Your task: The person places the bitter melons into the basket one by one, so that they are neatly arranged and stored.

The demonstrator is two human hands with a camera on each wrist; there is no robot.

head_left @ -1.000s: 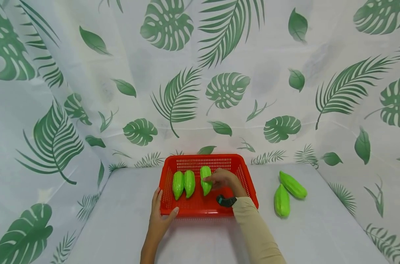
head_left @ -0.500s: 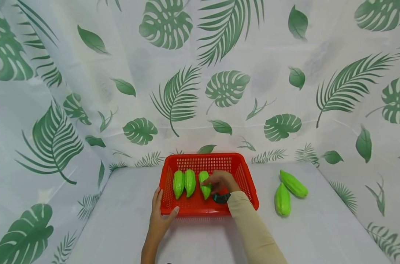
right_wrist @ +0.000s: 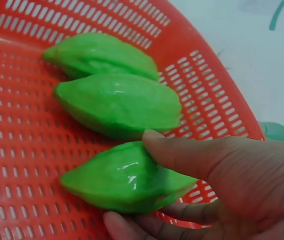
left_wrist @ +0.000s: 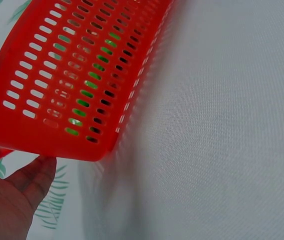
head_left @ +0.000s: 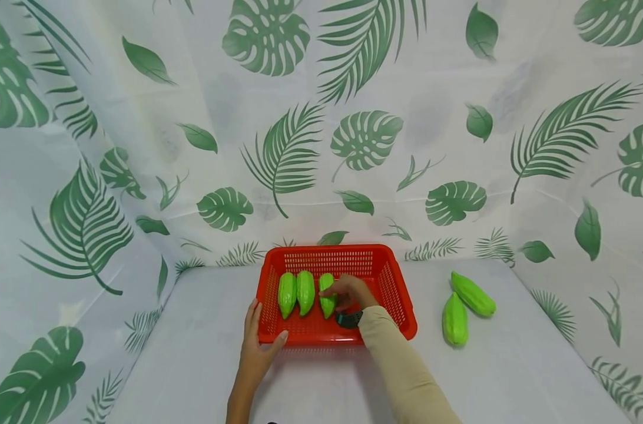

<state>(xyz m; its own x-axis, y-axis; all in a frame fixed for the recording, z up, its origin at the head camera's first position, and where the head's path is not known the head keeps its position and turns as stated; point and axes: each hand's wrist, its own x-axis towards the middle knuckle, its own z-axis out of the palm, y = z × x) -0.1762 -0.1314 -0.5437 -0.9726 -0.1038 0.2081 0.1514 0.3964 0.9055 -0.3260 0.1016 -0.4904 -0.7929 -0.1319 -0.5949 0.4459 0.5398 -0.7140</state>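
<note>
In a red perforated plastic basket lie three green fruits, ridged lengthwise and pointed at one end. My right hand holds the rightmost green ridged fruit, thumb on one side and fingers on the other. To its left lie a second fruit and a third, side by side with tips toward me. My left hand grips the basket's near left corner, its thumb at the front rim and fingers along the left side. In the left wrist view, green shows through the basket wall's slots.
To the right of the basket, two more green fruits, one nearer and one farther, lie close together on the white cloth. A leaf-printed backdrop rises right behind the basket.
My right hand and the fruit it holds have shifted left, closer to the other two in the basket. The left hand keeps its place on the corner.
</note>
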